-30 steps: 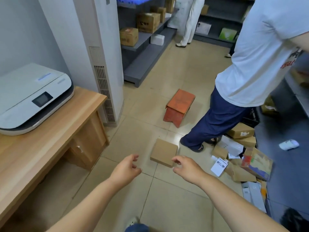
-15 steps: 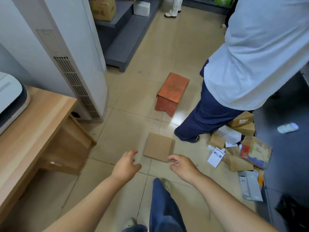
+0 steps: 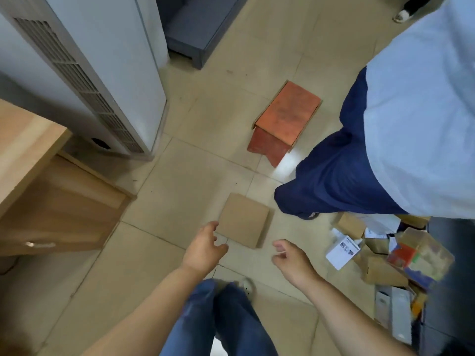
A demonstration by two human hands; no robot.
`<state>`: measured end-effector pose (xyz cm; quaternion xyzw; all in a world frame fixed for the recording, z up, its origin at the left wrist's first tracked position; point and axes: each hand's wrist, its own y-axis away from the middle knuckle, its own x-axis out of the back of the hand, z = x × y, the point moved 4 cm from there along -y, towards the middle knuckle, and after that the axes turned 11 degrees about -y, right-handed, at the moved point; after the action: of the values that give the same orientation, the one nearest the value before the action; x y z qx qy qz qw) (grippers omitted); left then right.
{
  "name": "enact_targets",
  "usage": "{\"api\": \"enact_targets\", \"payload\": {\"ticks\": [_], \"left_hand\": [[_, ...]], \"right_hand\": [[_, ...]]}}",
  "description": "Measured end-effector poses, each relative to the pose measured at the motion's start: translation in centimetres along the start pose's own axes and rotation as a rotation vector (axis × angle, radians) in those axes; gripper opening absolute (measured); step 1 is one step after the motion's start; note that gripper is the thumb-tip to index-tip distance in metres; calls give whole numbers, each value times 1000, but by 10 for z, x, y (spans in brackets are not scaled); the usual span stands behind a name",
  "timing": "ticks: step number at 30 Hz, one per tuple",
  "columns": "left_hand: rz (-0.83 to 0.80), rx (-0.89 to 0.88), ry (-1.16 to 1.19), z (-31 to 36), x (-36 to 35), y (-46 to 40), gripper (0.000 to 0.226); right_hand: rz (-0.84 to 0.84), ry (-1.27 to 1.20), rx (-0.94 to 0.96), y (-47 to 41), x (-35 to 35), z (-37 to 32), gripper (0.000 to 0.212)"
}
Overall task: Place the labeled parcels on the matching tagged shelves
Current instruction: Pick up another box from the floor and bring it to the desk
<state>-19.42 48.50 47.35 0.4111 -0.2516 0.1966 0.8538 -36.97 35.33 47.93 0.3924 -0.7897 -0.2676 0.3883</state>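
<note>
A flat brown cardboard parcel (image 3: 244,219) lies on the tiled floor, plain side up, no label showing. My left hand (image 3: 205,246) hovers open at its near left corner, fingers spread, fingertips at the edge. My right hand (image 3: 291,258) is open too, fingers loosely curled, a little to the right of and nearer than the parcel, not touching it. Neither hand holds anything. A heap of other parcels (image 3: 393,255) lies on the floor at the right. A grey shelf base (image 3: 198,34) shows at the top.
A person in a white shirt and dark blue trousers (image 3: 341,173) stands close on the right. A small red wooden stool (image 3: 285,119) sits beyond the parcel. A white floor air conditioner (image 3: 102,73) and wooden desk (image 3: 30,150) fill the left. My own knees (image 3: 221,317) are below.
The camera has tilted down and come closer to the floor. Both hands have dropped toward the flat parcel; my right hand has shifted off its corner to the right.
</note>
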Motion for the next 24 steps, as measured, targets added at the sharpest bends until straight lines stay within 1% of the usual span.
{"api": "enact_targets", "payload": {"ticks": [6, 13, 16, 20, 21, 24], "left_hand": [[-16, 95, 73, -50, -39, -88, 63], [-35, 155, 154, -127, -116, -202, 62], [-53, 176, 155, -165, -153, -245, 63], [-71, 181, 137, -205, -196, -295, 59], [-87, 186, 127, -215, -206, -307, 58], [-145, 213, 71, -240, -234, -348, 62]], "right_hand": [[9, 11, -65, -87, -35, 37, 38], [15, 60, -177, -215, -86, 116, 44], [48, 12, -232, -270, -107, 153, 41], [116, -180, -317, -328, -131, 194, 45], [131, -196, -326, -342, -136, 204, 46], [174, -134, -300, -381, -151, 235, 52]]}}
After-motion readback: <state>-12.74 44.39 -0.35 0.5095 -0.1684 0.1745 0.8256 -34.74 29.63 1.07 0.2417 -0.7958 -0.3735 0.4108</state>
